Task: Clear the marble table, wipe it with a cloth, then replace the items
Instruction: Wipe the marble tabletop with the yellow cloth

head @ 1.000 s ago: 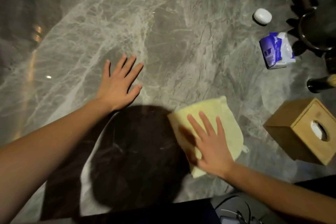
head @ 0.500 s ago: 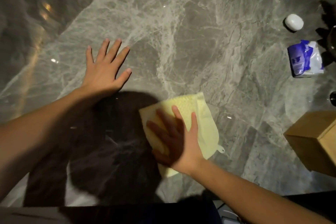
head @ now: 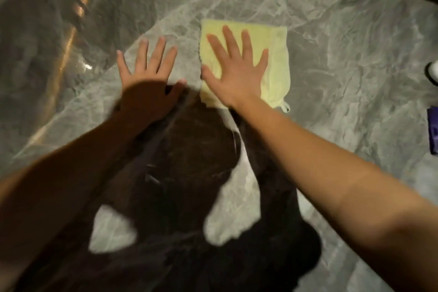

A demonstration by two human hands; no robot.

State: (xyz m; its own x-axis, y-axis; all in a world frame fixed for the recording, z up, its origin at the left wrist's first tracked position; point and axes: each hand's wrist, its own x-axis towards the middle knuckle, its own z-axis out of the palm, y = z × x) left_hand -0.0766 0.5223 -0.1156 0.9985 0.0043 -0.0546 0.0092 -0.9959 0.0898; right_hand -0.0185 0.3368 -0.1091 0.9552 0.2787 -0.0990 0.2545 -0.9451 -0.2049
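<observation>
Yellow cloth (head: pixel 272 54): one, under right hand (head: pixel 233 78); left hand (head: pixel 148 85) flat.

Dim light is falling from behind; a heavy shadow is pooling on the counter (head: pixel 355 66) below the left grip (head: pixel 147 87) and right grip (head: pixel 234 78); orange glare is streaking left of them; edges are blurring.

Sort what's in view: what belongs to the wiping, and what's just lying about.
In the job:
yellow cloth, spread on the marble table
right hand, pressing flat on the cloth
left hand, flat on bare marble beside it

Lying about:
white thing, cut off at the right edge
purple packet, also cut off there
</observation>
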